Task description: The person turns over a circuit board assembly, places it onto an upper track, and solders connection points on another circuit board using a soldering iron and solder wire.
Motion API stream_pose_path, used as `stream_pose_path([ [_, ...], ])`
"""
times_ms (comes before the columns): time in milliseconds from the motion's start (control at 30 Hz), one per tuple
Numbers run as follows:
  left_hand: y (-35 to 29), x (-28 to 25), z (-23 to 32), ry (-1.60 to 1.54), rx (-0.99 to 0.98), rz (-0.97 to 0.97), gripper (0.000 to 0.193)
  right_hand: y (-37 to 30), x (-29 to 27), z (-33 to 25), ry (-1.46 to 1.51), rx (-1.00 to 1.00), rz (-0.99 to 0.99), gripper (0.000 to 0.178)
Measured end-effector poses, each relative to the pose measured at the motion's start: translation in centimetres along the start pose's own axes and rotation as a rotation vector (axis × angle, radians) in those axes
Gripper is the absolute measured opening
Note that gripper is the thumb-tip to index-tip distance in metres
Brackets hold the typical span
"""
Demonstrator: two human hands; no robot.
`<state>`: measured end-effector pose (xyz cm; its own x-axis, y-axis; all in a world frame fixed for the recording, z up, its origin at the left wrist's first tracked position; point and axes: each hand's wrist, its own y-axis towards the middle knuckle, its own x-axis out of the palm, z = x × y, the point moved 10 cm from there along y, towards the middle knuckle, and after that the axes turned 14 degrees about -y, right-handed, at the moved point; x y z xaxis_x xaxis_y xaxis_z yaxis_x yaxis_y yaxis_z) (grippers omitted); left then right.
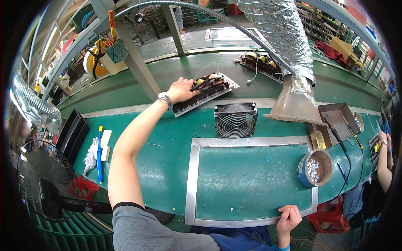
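Note:
My left hand (182, 90), arm stretched far forward, grips the left end of a circuit board (211, 90) crowded with dark and yellow parts. The board lies aslant across the bench's far rail, and some of my fingers are hidden behind its parts. Close to my body, my right hand (289, 215) rests at the near right corner of a flat metal frame (193, 180), its fingers curled in with nothing visible in them. A square black fan with a wire guard (235, 121) stands between the board and the frame.
A foil duct with a funnel hood (293, 100) hangs at right. Below it are a tin of metal bits (303, 169), a soldering iron (335, 134) and a tray (341, 119). Another board (261, 67) lies beyond. A blue tool (99, 157) lies left; a co-worker's hand (383, 138) shows far right.

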<state>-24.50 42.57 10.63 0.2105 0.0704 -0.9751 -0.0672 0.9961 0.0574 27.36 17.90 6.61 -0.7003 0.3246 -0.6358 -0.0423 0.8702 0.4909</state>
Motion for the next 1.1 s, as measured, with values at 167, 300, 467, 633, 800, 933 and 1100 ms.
stream_pose_path([
  [167,-1.8,-3.9,1.4,-0.21,-0.055,-0.037,0.054,-0.2,0.0,0.1,0.002,-0.014,0.013,0.025],
  [300,-6.6,-6.7,-0.2,-0.555,-0.316,-0.021,0.038,-0.1,-0.3,-0.2,0.045,-0.025,0.026,0.028],
  [467,-17.5,-6.9,2.1,-1.519,-0.627,0.039,0.026,-0.2,-0.4,0.1,0.098,-0.027,-0.011,0.026],
  [633,-28.3,-5.5,5.9,-1.906,-0.514,-0.041,0.029,-0.3,-0.9,-0.2,0.157,-0.093,0.002,0.023],
  [800,-36.0,-1.6,9.8,-1.974,-0.536,-0.119,0.03,-0.7,-1.9,-3.0,0.396,-0.073,-0.202,0.016],
  [933,-39.0,3.8,16.0,-2.079,-0.557,-0.192,0.03,-4.7,0.2,-7.6,0.875,0.056,-0.764,0.016],
  [1100,-35.7,9.0,24.0,-2.194,-0.623,-0.32,0.03,-8.1,1.2,-7.5,1.246,0.171,-0.839,0.058],
])
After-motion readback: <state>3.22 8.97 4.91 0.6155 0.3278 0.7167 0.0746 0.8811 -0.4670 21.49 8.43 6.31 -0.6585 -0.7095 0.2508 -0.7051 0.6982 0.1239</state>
